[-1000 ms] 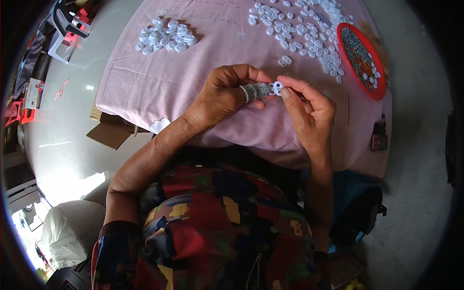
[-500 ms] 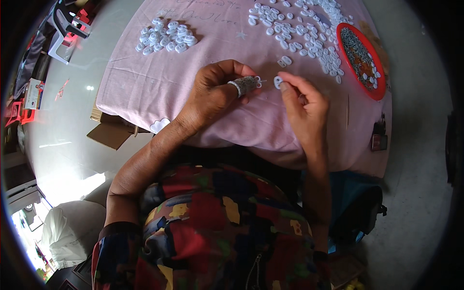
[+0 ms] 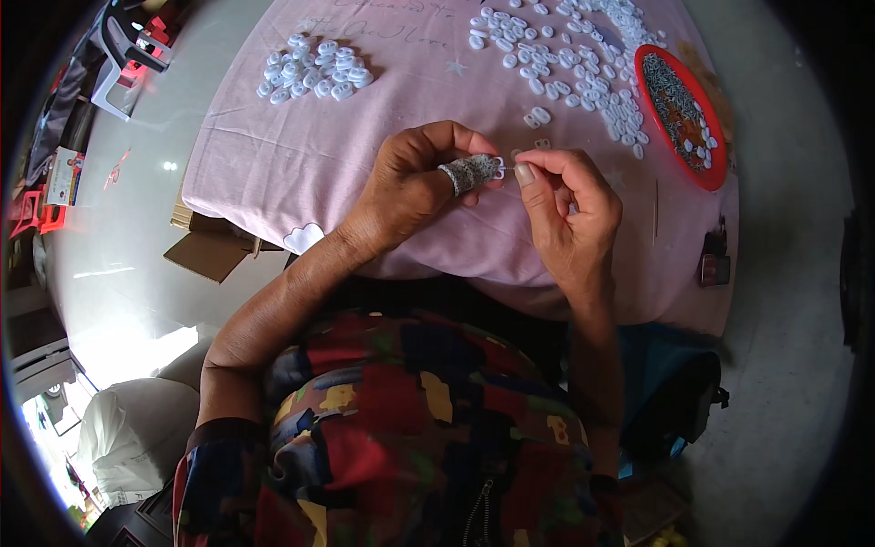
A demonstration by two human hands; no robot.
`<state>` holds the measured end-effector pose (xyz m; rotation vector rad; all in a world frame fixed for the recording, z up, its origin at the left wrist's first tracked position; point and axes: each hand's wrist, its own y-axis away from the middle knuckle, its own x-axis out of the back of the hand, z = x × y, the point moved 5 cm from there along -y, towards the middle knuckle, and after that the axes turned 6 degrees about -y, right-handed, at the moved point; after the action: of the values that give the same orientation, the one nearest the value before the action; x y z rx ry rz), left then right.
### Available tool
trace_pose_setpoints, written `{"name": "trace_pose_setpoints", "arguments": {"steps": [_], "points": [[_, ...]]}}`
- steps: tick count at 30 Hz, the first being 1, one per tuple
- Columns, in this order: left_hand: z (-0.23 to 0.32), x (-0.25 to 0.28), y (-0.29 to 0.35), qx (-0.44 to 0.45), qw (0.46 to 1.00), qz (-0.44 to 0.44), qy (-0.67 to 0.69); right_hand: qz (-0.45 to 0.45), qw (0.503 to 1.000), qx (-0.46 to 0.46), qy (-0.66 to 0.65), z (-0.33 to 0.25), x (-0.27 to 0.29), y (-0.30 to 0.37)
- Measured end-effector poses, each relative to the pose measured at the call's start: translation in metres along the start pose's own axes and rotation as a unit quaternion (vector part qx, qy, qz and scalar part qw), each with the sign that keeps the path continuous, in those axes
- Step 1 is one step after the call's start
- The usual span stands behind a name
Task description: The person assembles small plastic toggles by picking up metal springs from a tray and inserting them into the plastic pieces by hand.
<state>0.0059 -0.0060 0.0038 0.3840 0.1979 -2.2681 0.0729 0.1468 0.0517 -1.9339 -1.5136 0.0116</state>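
My left hand (image 3: 406,182) is closed in a pinch, its thumb wearing a speckled grey knit finger sleeve (image 3: 469,173). At the sleeve's tip it holds a small white oval piece with holes (image 3: 499,168). A thin pin (image 3: 510,168) juts from that piece toward my right hand (image 3: 574,201). The right thumb and forefinger are pressed together at the pin's far end. Just beyond these fingers, two faint, blurred white pieces (image 3: 543,144) show over the cloth. Past them, a few white oval pieces (image 3: 538,117) lie together.
A pink cloth (image 3: 273,173) covers the table. One heap of white pieces (image 3: 314,68) sits far left, a larger spread (image 3: 592,73) far right. A red oval tray (image 3: 720,169) holds small grey bits and white pieces. A thin stick (image 3: 655,210) and a dark small box (image 3: 715,264) lie at right.
The white piece in my right fingers has left them. Both hands have come closer together, and the right fingertips now meet the pin. The faint blurred pieces have appeared beyond them.
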Motion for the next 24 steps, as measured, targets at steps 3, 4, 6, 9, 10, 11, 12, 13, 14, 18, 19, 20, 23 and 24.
{"name": "trace_pose_setpoints", "arguments": {"steps": [3, 4, 6, 9, 10, 11, 12, 13, 14, 18, 19, 20, 23, 24], "points": [[0.000, -0.004, 0.000, -0.002, 1.000, -0.007, 0.002, 0.001, 1.000, 0.001, 0.000, 0.003, -0.001, 0.000], [0.000, -0.005, 0.000, 0.003, 1.000, 0.006, 0.012, 0.000, 1.000, 0.001, 0.000, 0.002, -0.001, 0.000], [-0.001, -0.003, 0.000, 0.000, 1.000, 0.005, 0.008, -0.004, 1.000, -0.017, -0.014, 0.003, -0.002, 0.002], [0.000, -0.004, 0.000, -0.002, 1.000, 0.002, 0.003, -0.017, 1.000, -0.013, 0.006, 0.000, -0.004, 0.001], [0.000, -0.005, 0.000, -0.003, 1.000, 0.000, 0.000, -0.017, 1.000, -0.012, 0.006, 0.001, -0.005, 0.001], [0.000, -0.005, -0.001, -0.003, 1.000, 0.000, 0.000, -0.018, 1.000, -0.011, 0.006, 0.003, -0.006, 0.002], [-0.001, -0.005, 0.000, -0.003, 1.000, 0.003, -0.008, -0.020, 1.000, -0.010, 0.006, 0.004, -0.007, 0.003], [-0.001, -0.005, 0.000, -0.002, 1.000, 0.005, -0.017, -0.020, 1.000, -0.010, 0.006, 0.004, -0.008, 0.003], [-0.002, -0.005, 0.000, -0.002, 1.000, 0.006, -0.017, -0.020, 1.000, -0.008, 0.006, 0.004, -0.009, 0.003], [-0.003, -0.004, 0.000, 0.004, 1.000, 0.017, -0.018, -0.022, 1.000, 0.000, -0.008, 0.006, -0.014, 0.004], [-0.003, -0.004, 0.001, 0.006, 1.000, 0.023, -0.019, -0.023, 1.000, 0.001, -0.008, 0.006, -0.015, 0.004], [-0.003, -0.003, 0.001, 0.006, 1.000, 0.023, -0.019, -0.022, 1.000, 0.001, -0.006, 0.006, -0.015, 0.004], [-0.004, -0.002, 0.002, 0.021, 0.999, 0.005, -0.037, -0.019, 1.000, 0.002, -0.015, 0.006, -0.017, 0.004], [-0.004, -0.002, 0.002, 0.024, 0.999, 0.008, -0.039, -0.014, 1.000, 0.000, -0.026, 0.006, -0.018, 0.005]]}}
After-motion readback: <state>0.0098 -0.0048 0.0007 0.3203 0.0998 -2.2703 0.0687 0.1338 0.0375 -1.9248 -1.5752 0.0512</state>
